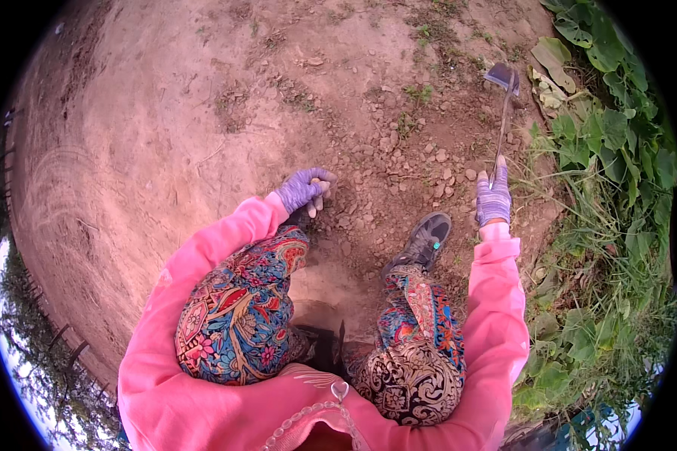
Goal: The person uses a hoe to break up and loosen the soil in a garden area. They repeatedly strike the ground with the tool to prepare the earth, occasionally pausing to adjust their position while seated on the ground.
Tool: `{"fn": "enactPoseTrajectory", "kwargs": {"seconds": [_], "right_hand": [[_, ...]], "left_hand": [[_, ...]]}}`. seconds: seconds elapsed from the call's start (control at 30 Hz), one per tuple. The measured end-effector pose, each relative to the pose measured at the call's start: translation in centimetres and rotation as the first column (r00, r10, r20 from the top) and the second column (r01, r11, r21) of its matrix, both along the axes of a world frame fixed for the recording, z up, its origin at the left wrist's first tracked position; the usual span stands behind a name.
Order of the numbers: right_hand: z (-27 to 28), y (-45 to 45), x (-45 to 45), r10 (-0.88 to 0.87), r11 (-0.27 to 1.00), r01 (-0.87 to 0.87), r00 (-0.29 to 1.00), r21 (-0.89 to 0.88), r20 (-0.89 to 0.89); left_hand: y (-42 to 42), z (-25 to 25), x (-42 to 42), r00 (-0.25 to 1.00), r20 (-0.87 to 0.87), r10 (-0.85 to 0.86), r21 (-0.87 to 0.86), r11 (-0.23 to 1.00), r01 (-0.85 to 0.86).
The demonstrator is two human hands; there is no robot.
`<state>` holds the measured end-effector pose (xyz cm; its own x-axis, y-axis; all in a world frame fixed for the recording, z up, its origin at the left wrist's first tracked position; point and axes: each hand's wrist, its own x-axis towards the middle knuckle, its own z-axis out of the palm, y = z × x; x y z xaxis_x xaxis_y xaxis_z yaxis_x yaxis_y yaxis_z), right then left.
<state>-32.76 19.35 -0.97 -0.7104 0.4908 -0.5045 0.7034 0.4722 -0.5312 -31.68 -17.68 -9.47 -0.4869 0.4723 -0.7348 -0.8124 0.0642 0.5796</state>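
Observation:
My right hand (493, 194), in a striped purple glove, grips the handle end of a hand hoe (505, 113). The hoe points away from me, its wide metal blade (502, 78) at or just above the soil near the leafy edge. My left hand (307, 190), gloved alike, is beside my left knee with its fingers curled; whether anything small lies between them I cannot tell. Broken clods of reddish soil (392, 141) are spread between and beyond my hands.
Broad-leaved vines and grass (603, 186) grow thickly along the right side. My right shoe (427, 239) rests on the cloddy soil between my hands. Small green weeds (419, 93) stand ahead, and smooth bare earth (146, 141) stretches to the left.

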Motion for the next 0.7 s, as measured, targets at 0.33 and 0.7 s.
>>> {"fn": "enactPoseTrajectory", "kwargs": {"seconds": [0.33,0.7], "right_hand": [[-9.7,-0.6,-5.6,0.286,0.87,-0.312,0.95,0.382,0.124],[-4.2,-2.6,0.5,-0.027,0.966,0.063,0.989,-0.25,0.146]], "left_hand": [[0.6,0.8,-0.5,0.999,0.001,-0.034,-0.049,0.998,0.034],[0.0,-0.3,-0.4,0.999,0.005,-0.042,0.025,0.999,0.042]]}}
